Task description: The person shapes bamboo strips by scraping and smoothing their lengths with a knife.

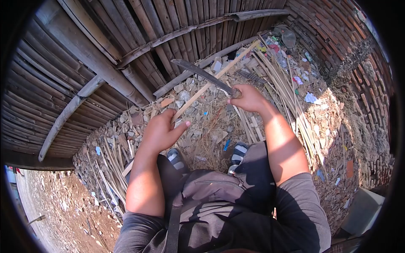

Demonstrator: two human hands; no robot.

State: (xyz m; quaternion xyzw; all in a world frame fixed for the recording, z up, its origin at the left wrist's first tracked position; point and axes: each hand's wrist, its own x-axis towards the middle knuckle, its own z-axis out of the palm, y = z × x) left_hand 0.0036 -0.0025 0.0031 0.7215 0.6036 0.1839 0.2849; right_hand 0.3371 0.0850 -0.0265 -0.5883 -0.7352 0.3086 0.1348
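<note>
My left hand [162, 131] is closed around a long, pale bamboo strip [230, 65], which slants away up and to the right. In my right hand [249, 98] is the handle of a machete [203, 74]. Its dark, curved blade points up and to the left and crosses the strip in view; whether the edge touches the strip I cannot tell. The lower end of the strip seems to pass behind my left forearm.
Split bamboo strips [291, 101] lie in a bundle on the right, and more strips [112, 168] on the left. Rubble and litter cover the ground. A bamboo wall [168, 25] stands ahead, a brick wall [333, 33] to the right. My sandalled feet [238, 154] are below.
</note>
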